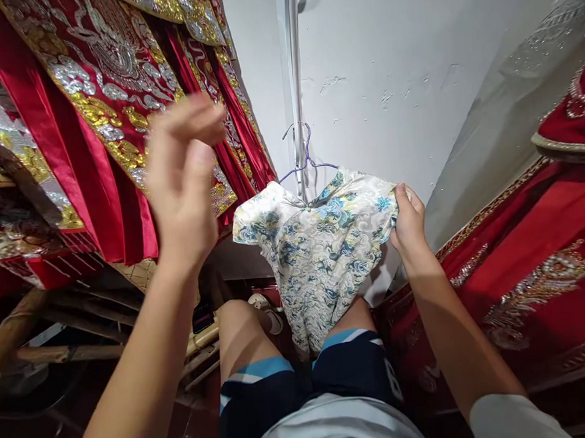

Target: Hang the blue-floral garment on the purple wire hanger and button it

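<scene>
From here I see the floral top (325, 257) on its purple hanger (308, 152), my landmark, probably keeping its shoulders spread; below its right end, the right hand (409, 221) pinches the sleeve, seemingly steadying it. Left of it, the blurred left hand (182, 180) is raised, half-open, empty.

scuffed white wall (390, 45) | red cloths (113, 91) both sides | bamboo poles (69, 353) left | dark floor (186, 423)

sequined costume (106, 65), left | scuffed wall (391, 58), behind | bamboo poles (66, 353), lower left | red cloth (546, 261), right
</scene>
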Tool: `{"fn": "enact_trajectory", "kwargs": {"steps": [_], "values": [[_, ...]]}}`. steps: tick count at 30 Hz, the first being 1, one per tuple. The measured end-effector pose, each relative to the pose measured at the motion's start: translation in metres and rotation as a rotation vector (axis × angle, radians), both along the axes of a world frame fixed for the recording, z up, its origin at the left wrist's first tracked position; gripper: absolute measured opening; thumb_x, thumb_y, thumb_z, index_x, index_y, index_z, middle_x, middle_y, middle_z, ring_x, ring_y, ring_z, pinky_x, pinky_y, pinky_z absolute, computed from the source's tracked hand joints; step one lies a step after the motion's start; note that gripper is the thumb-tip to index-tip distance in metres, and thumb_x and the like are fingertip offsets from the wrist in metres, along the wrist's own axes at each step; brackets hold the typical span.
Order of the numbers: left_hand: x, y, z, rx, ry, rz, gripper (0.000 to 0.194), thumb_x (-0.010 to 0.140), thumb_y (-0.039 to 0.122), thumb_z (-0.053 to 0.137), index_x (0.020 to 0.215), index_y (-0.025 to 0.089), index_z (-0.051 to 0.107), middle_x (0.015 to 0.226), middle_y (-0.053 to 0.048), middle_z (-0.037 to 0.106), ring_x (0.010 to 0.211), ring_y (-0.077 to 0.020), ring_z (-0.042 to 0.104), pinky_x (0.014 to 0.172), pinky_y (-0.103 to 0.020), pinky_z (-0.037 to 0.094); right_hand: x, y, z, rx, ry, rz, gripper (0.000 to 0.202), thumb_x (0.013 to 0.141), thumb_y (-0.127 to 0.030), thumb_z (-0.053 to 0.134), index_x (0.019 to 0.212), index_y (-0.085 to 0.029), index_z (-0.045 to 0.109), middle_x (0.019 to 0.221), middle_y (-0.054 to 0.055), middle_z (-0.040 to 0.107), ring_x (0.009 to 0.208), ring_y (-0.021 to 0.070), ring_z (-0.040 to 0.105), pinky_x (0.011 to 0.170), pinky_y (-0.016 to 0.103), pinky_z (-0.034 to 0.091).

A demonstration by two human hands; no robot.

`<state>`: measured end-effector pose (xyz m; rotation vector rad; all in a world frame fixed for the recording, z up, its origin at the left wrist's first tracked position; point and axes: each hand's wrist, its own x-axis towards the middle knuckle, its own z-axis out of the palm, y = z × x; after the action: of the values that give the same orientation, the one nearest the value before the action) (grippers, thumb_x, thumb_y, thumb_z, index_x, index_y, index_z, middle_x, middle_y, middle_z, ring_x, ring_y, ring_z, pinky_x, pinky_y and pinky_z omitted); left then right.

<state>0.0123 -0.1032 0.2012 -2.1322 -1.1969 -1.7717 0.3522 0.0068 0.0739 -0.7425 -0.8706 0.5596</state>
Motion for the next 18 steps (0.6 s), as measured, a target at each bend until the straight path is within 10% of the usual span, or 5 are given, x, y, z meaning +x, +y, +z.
{"fn": "enact_trajectory", "kwargs": {"steps": [7, 13, 18], "values": [[-0.027, 0.104, -0.073, -0.419, -0.099, 0.072, 0.037, 0.094, 0.043, 0.042, 0.097, 0.017, 0.068, 0.103, -0.011, 0.071, 0.1, -0.0247, 0.064, 0.091, -0.04, 0.051, 0.004, 0.024, 0.024, -0.018, 0.114, 0.069, 0.052, 0.067, -0.062, 0.076, 0.092, -0.02, 0.059, 0.09, 0.004, 0.065, 0.097, 0.023, 0.066, 0.084, 0.037, 0.056], [-0.008, 0.093, -0.035, -0.102, -0.07, 0.08, 0.037, 0.092, 0.043, 0.048, 0.12, 0.022, 0.062, 0.126, -0.011, 0.06, 0.121, -0.0263, 0.053, 0.106, -0.043, 0.042, 0.002, 0.032, 0.043, 0.014, 0.206, -0.035, 0.052, 0.071, -0.067, 0.069, 0.093, -0.022, 0.056, 0.103, 0.008, 0.066, 0.103, 0.0249, 0.067, 0.087, 0.041, 0.057], [0.009, 0.062, -0.026, -0.054, 0.344, 0.092, 0.077, 0.074, 0.047, 0.073, 0.144, 0.036, 0.043, 0.155, -0.007, 0.035, 0.146, -0.042, 0.017, 0.117, -0.065, 0.006, -0.022, -0.042, 0.032, 0.014, 0.124, -0.098, 0.053, 0.087, -0.064, 0.054, 0.125, -0.026, 0.054, 0.129, 0.012, 0.059, 0.129, 0.028, 0.055, 0.098, 0.046, 0.054]]}}
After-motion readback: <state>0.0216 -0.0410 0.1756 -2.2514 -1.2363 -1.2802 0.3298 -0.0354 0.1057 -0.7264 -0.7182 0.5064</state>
